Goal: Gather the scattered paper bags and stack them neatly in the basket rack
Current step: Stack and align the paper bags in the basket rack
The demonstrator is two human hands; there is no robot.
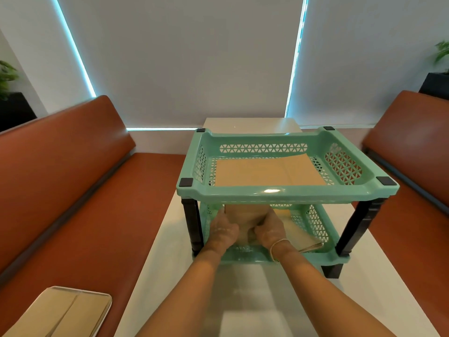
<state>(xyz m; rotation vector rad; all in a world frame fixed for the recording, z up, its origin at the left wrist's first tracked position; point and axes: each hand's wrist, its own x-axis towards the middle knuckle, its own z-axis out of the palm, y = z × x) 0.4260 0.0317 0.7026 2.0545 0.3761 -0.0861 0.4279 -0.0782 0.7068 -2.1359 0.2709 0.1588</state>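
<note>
A mint-green two-tier basket rack (pixel 286 192) with black legs stands on the white table. A flat brown paper bag (pixel 267 172) lies in its upper basket. Both my hands reach into the lower basket and hold a brown paper bag (pixel 245 216) between them. My left hand (pixel 223 231) grips its left side. My right hand (pixel 268 229) grips its right side, fingers curled on the paper. To the right in the lower basket lies a folded stack of bags (pixel 308 242), partly hidden by my right wrist.
The white table (pixel 255 300) runs between two orange-brown benches (pixel 73 190). On the left bench, near the bottom corner, a metal tray (pixel 107 302) holds more flat brown paper bags (pixel 58 314). Potted plants stand at both far edges.
</note>
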